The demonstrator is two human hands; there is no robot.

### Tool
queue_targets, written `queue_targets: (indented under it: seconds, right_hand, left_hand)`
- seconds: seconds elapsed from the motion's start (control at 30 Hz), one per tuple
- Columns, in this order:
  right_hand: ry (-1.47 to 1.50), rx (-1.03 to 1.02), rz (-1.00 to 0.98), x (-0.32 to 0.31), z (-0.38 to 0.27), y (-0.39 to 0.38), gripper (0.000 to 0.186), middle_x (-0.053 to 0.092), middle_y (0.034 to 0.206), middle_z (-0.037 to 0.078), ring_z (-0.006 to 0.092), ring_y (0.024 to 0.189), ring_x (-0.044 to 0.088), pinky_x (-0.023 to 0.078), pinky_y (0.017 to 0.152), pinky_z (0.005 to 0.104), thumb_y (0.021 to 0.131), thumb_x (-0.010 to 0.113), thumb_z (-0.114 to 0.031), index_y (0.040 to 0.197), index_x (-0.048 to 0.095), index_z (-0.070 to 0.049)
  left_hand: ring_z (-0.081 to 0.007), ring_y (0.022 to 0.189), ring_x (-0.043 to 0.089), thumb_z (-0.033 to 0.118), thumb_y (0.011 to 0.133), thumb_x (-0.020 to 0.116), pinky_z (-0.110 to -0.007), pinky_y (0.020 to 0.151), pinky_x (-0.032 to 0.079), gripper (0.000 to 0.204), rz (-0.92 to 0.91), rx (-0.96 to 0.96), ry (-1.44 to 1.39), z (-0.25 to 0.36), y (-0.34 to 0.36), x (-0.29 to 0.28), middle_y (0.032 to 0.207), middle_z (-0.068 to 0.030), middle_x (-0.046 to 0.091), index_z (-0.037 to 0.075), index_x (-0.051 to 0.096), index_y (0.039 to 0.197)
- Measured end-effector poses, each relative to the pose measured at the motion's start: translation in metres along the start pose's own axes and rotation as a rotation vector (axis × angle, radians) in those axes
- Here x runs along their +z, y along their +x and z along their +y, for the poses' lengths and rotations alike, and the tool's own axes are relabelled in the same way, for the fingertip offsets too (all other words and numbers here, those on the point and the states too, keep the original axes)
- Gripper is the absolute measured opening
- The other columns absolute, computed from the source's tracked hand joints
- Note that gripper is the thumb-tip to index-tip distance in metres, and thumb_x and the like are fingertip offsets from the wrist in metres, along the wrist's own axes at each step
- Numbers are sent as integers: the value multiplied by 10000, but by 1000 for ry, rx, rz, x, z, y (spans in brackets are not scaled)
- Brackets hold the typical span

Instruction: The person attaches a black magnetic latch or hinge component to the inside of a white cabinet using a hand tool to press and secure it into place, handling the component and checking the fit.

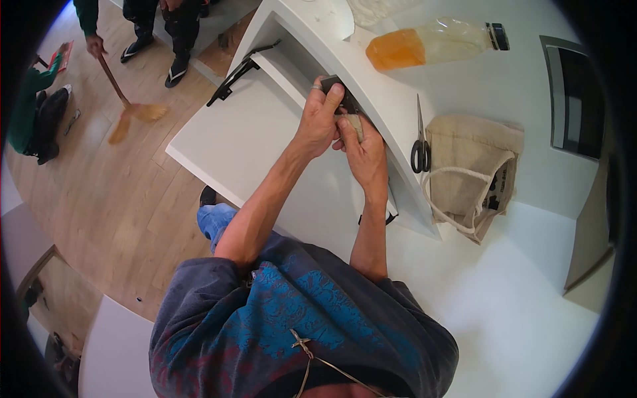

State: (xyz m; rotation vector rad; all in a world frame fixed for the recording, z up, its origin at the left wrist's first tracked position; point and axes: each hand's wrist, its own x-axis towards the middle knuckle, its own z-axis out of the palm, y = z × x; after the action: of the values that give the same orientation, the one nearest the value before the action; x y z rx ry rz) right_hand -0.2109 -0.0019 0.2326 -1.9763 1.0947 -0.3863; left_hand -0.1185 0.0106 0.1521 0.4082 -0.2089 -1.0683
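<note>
In the head view my left hand [320,119] grips a small dark block-like piece [335,85] inside the opening of a white cabinet [355,53]. My right hand [361,149] is closed on a small beige piece [352,121], perhaps cloth or paper, right against the lower end of the dark piece; the fingertips are partly hidden. Below both hands a white hinged flap [232,139] hangs open on black stays [235,74].
Black-handled scissors [421,154], a beige cloth bag [474,152] and a bottle of orange liquid [398,52] lie on the white surface at right. At upper left, one person stands holding a broom [133,116], another stands beside, and someone in green [30,113] is low on the wooden floor.
</note>
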Motion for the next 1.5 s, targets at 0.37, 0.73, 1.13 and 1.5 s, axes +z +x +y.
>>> queue_targets:
  seconds: [0.37, 0.73, 1.13, 1.5]
  right_hand:
    - [0, -4, 7, -2, 5, -3, 241, 649, 798, 70, 132, 628, 615, 515, 602, 271, 1006, 542, -171, 1123, 618, 25]
    - [-16, -24, 4, 5, -3, 7, 253, 637, 789, 62, 123, 636, 599, 506, 612, 267, 1014, 540, -181, 1114, 621, 37]
    - [25, 162, -179, -22, 18, -25, 360, 660, 808, 57, 116, 676, 622, 494, 629, 253, 1015, 566, -269, 1211, 607, 30]
    - [205, 112, 35, -41, 68, -77, 316, 678, 794, 70, 121, 664, 643, 522, 620, 267, 997, 592, -239, 1191, 641, 6]
  left_hand:
    - [-57, 554, 508, 392, 1020, 529, -207, 366, 374, 335, -30, -30, -17, -6, -2, -3, 826, -38, 536, 115, 385, 1141]
    - [-42, 530, 484, 373, 1036, 497, -196, 360, 353, 299, -10, -18, 39, 12, -1, 2, 776, -18, 538, 111, 393, 1137]
    - [-148, 929, 608, 278, 1040, 504, -304, 756, 524, 209, -113, 128, 21, 18, 6, -16, 1018, -95, 637, 80, 488, 1103]
    - [-174, 945, 639, 139, 1020, 536, -364, 871, 534, 199, -166, 43, 193, -4, -4, -17, 1071, -104, 625, 32, 490, 1181]
